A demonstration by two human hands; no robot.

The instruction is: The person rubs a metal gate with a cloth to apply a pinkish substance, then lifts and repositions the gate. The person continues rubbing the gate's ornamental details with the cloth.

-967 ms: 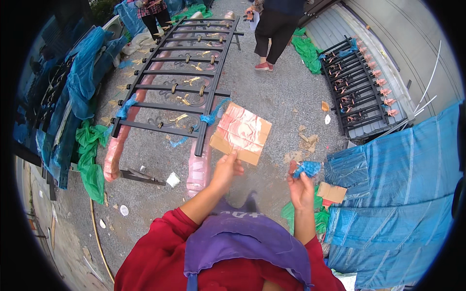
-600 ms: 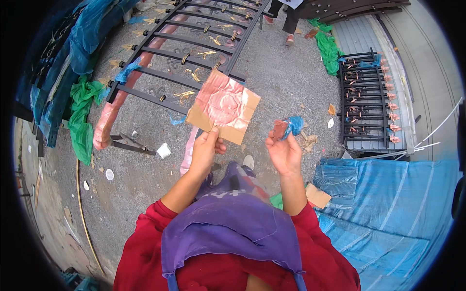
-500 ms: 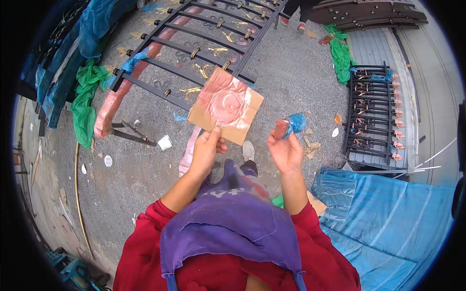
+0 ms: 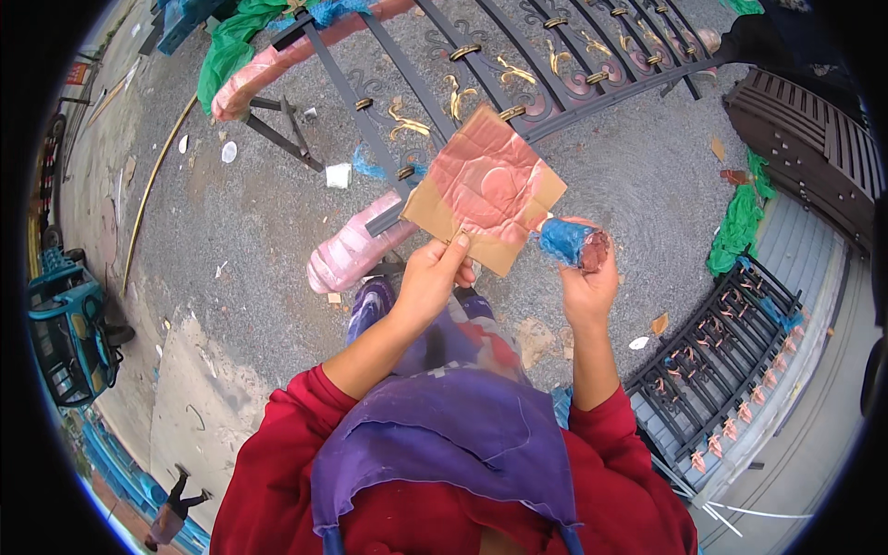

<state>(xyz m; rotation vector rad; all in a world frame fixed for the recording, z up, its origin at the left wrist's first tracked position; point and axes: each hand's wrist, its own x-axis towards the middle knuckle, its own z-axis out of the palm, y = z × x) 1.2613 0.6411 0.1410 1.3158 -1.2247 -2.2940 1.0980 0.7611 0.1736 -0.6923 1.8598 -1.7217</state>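
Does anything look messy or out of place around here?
A white scrap near the black railing and an orange-brown scrap lie on the gravel like litter. The cardboard square in the left hand looks worn, its pink face creased.

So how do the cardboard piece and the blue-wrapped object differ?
The cardboard piece is flat and squarish; the blue-wrapped object is rounded and looks smaller. The cardboard piece is tan and pink; the blue-wrapped object has a reddish-brown end. Both are held.
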